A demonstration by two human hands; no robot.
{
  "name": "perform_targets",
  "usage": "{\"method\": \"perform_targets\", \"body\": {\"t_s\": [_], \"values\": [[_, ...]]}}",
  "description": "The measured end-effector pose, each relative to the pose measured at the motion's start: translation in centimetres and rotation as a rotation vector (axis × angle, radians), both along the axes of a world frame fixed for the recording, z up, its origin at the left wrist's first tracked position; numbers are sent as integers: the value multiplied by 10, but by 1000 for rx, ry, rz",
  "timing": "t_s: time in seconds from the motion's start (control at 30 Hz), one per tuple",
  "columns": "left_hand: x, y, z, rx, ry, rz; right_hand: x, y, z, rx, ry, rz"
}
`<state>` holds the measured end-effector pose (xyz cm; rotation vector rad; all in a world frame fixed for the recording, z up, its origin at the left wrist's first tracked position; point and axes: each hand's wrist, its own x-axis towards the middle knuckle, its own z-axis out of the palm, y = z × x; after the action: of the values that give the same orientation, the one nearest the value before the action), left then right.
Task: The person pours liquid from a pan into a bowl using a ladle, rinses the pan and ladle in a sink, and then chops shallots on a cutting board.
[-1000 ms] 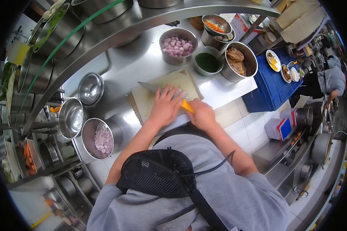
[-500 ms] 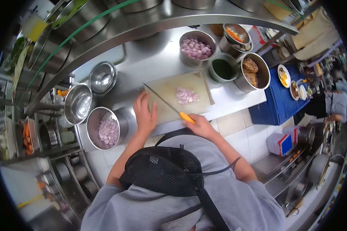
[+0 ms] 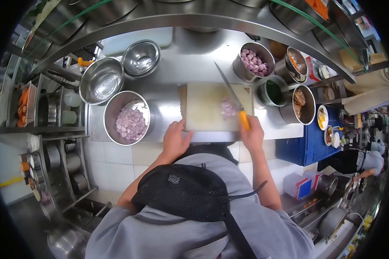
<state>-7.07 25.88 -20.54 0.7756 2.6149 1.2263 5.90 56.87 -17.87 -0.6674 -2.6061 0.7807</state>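
Observation:
My right hand [image 3: 252,134] is wrapped round the yellow handle of a knife [image 3: 231,88]. The blade points up and away, passing over the right part of a pale cutting board [image 3: 203,103]. Beside and partly behind the blade lies a small heap of chopped shallots [image 3: 227,108]. At the board's near left corner rests my left hand [image 3: 176,140], with fingers bent slightly and thumb apart, holding nothing. A steel pot [image 3: 109,137] with more chopped shallots [image 3: 131,124] stands left of that hand.
Whole peeled shallots [image 3: 256,64] fill a pot behind the board. A container of green liquid [image 3: 273,91] and a pot of brown food [image 3: 298,101] stand to the right. Steel bowls [image 3: 100,80] sit at left. A metal shelf [image 3: 190,20] overhangs the back. Another person [image 3: 371,160] is far right.
My view has turned, so the counter appears straighter. My left hand has come back from over the board to its near corner. The knife, still in my right hand, now points more steeply away.

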Motion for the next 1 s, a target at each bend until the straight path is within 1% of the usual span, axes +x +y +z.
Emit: {"method": "perform_targets", "body": {"t_s": [0.03, 0.1, 0.17, 0.3, 0.37, 0.43, 0.5, 0.53, 0.57, 0.6, 0.67, 0.7, 0.77, 0.8, 0.83, 0.87, 0.9, 0.97, 1.0], "values": [[-1, 2, -1, 13, -7, -11, 1, 6, -3, 102, -2, -10], [-3, 2, -2, 18, 4, 6, 4, 16, -8, 124, -41, -36], [0, 3, -2, 36, 19, -4, 6, 22, -14, 193, 31, -26], [10, 3, 0, 75, 8, 33, 7, 31, -20, 123, 25, -18], [18, 3, -11, 80, 2, 35, 8, 32, -15, 48, -53, -18], [24, -6, -45, 206, -84, 285, 6, 37, -15, 58, -84, -13], [27, -34, -54, 400, -472, 261, 8, 39, -14, 61, -71, -6], [26, -43, -14, 299, -735, 259, 8, 40, -13, 36, -93, -3], [28, -51, 40, 188, -991, 256, 8, 42, -12, 39, -69, -13], [32, -58, 58, 186, -972, 246, 9, 42, -13, 28, -69, -15], [50, -70, 86, 1005, -1601, 44, 12, 41, -13, -10, -53, -9], [58, -68, 102, 994, -1600, 38, 16, 39, -13, -14, -48, -18], [65, -46, 133, 1105, -1741, -88, 17, 42, -15, -62, -35, -24], [67, -37, 134, 1108, -1720, -115, 17, 43, -16, -85, -53, -25], [72, -33, 133, 1167, -1823, -201, 18, 45, -15, -71, -24, -22], [77, -29, 132, 1222, -1926, -289, 20, 47, -15, -97, -50, -14], [80, -26, 130, 1224, -1904, -310, 22, 48, -15, -124, -80, -6], [82, -17, 128, 1206, -2006, -307, 28, 53, -20, -112, -60, 18], [83, -14, 128, 1130, -1948, -295, 31, 56, -24, -111, -67, 39]]}}
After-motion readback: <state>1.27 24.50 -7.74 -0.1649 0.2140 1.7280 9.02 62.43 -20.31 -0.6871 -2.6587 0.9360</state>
